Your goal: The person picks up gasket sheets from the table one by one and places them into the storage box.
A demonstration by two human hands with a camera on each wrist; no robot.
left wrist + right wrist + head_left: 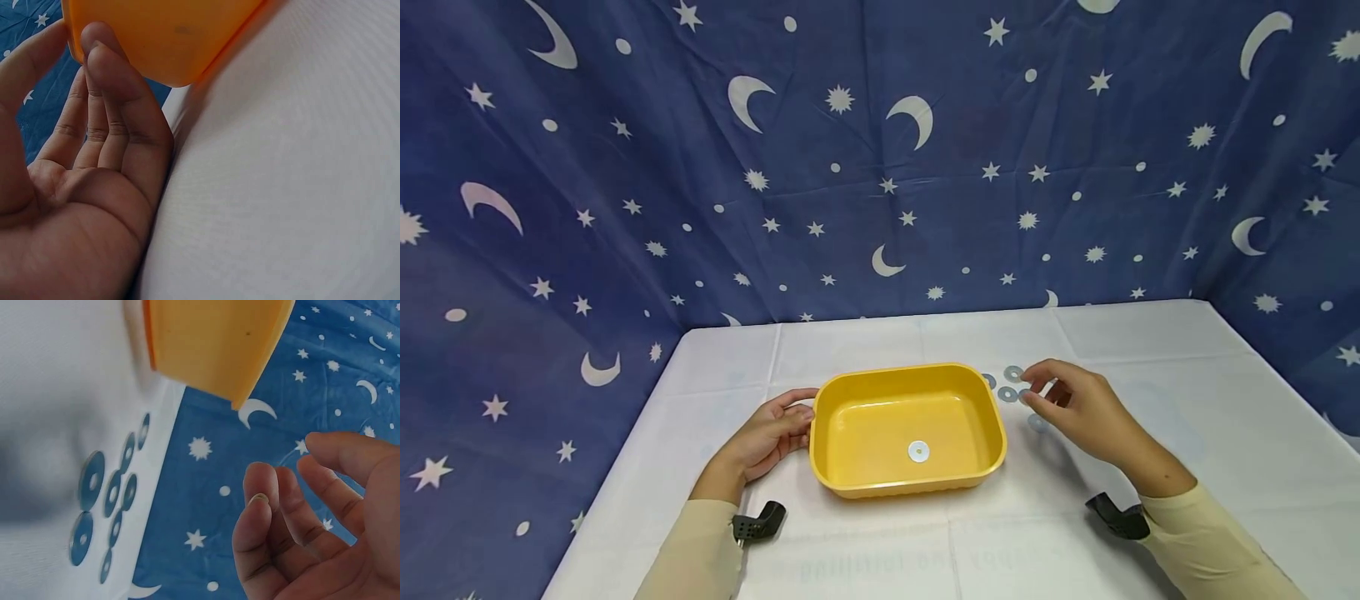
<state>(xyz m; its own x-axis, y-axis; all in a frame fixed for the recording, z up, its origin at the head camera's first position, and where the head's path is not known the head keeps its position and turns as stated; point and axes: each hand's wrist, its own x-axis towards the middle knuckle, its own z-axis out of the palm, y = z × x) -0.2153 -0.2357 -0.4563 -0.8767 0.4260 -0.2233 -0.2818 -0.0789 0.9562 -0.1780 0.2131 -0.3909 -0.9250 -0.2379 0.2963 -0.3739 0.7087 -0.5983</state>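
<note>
A yellow plastic tray [880,417] with rounded corners stands on the white-covered table, and one flat washer [918,452] lies on its floor. Against the tray's left end rests my left hand [775,435]. Its fingertips [109,69] touch the outer wall, seen close in the left wrist view. To the right of the tray, my right hand [1078,408] hovers over several grey flat washers [1007,394]. Its thumb and fingers are loosely bent and apart, with nothing seen between them. Part of the washer group is hidden behind this hand in the head view.
White cloth [880,550] covers the table. A dark blue curtain [850,208] with moons and stars hangs behind and along both sides. Each wrist carries a black camera mount, such as the left mount [760,522].
</note>
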